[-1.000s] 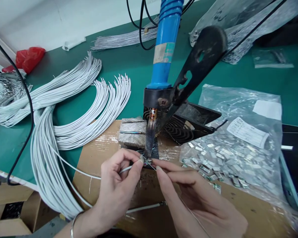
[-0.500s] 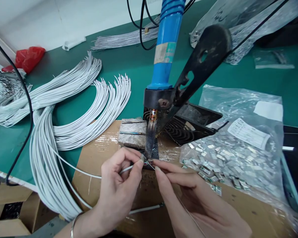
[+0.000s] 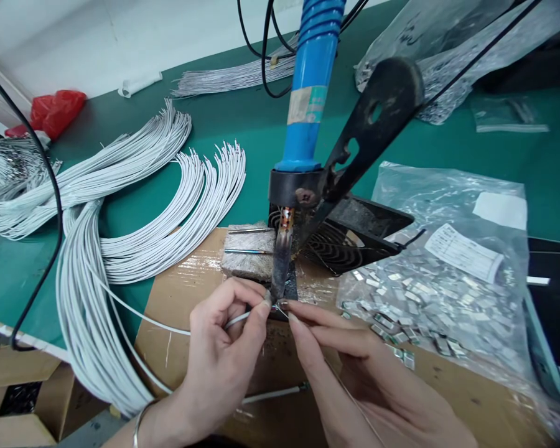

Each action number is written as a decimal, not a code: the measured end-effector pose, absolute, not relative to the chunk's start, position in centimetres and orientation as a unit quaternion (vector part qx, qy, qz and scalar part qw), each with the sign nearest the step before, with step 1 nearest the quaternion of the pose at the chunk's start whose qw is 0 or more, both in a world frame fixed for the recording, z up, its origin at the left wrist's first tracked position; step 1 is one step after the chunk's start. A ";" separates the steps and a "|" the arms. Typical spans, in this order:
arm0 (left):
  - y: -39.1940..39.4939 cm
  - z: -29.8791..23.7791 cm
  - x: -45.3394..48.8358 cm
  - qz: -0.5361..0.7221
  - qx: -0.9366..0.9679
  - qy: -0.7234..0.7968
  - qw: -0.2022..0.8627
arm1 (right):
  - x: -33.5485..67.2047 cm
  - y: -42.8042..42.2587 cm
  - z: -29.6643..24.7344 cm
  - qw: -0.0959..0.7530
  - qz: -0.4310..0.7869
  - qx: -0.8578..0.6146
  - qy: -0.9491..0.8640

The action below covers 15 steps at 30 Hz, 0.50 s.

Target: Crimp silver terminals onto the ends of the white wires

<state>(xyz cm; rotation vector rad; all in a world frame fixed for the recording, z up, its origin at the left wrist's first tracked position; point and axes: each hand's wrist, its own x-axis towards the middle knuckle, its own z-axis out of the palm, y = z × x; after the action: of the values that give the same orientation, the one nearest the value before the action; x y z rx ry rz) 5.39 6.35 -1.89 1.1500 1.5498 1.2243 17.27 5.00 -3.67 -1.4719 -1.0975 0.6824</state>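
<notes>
Just under the tip of a fixed soldering iron (image 3: 308,118), my left hand (image 3: 228,354) pinches a white cable (image 3: 237,319) near its end. My right hand (image 3: 373,373) is closed on a thin solder wire (image 3: 354,401), which trails back across the palm. The wire's front end meets the cable end by the iron's tip (image 3: 280,274); fingertips partly hide that spot, so I cannot tell exactly what touches. Below the hands lies another cable with a dark end (image 3: 275,394).
Bundles of white cables (image 3: 81,298) lie at left. A clear bag of small metal connectors (image 3: 415,298) sits at right. Behind the iron are its black stand arm (image 3: 378,118) and a black fan (image 3: 336,242). A worn grey block (image 3: 247,264) stands on the cardboard (image 3: 172,305).
The hands hold nearly the same pose at the iron's tip. The iron and its stand arm appear shifted slightly left, with the view moving a little.
</notes>
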 end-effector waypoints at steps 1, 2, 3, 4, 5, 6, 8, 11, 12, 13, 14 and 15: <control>6.4 -1.9 5.4 0.487 0.458 0.617 0.416 | 17.3 5.0 -3.7 0.556 0.292 -0.622 -0.467; 6.4 -1.9 5.4 0.488 0.458 0.616 0.416 | 17.4 5.0 -3.7 0.556 0.295 -0.619 -0.469; 6.4 -1.9 5.4 0.487 0.458 0.615 0.417 | 17.4 5.0 -3.7 0.558 0.298 -0.616 -0.470; 6.5 -1.9 5.4 0.487 0.459 0.614 0.419 | 17.5 5.0 -3.7 0.561 0.300 -0.611 -0.471; 6.5 -1.9 5.4 0.487 0.460 0.612 0.420 | 17.5 5.0 -3.7 0.565 0.302 -0.606 -0.472; 6.5 -1.9 5.4 0.488 0.460 0.611 0.422 | 17.6 5.0 -3.7 0.568 0.301 -0.603 -0.472; 6.5 -1.9 5.4 0.488 0.459 0.609 0.425 | 17.6 5.0 -3.7 0.568 0.299 -0.602 -0.475; 6.4 -1.9 5.4 0.492 0.459 0.608 0.422 | 17.5 5.0 -3.7 0.564 0.294 -0.604 -0.480; 6.4 -2.0 5.4 0.492 0.459 0.608 0.421 | 17.5 5.0 -3.6 0.564 0.293 -0.605 -0.481; 6.4 -2.0 5.4 0.492 0.460 0.608 0.420 | 17.4 5.0 -3.6 0.563 0.291 -0.607 -0.479; 6.4 -2.0 5.3 0.492 0.461 0.608 0.419 | 17.3 5.0 -3.6 0.563 0.291 -0.610 -0.476; 6.4 -2.0 5.3 0.491 0.464 0.607 0.419 | 17.2 5.1 -3.6 0.563 0.290 -0.614 -0.471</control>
<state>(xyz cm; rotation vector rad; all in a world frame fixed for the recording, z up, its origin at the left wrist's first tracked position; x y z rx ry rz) 5.28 6.41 -1.99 1.1625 1.5215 1.2323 17.18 5.05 -3.58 -1.4466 -1.1080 0.6827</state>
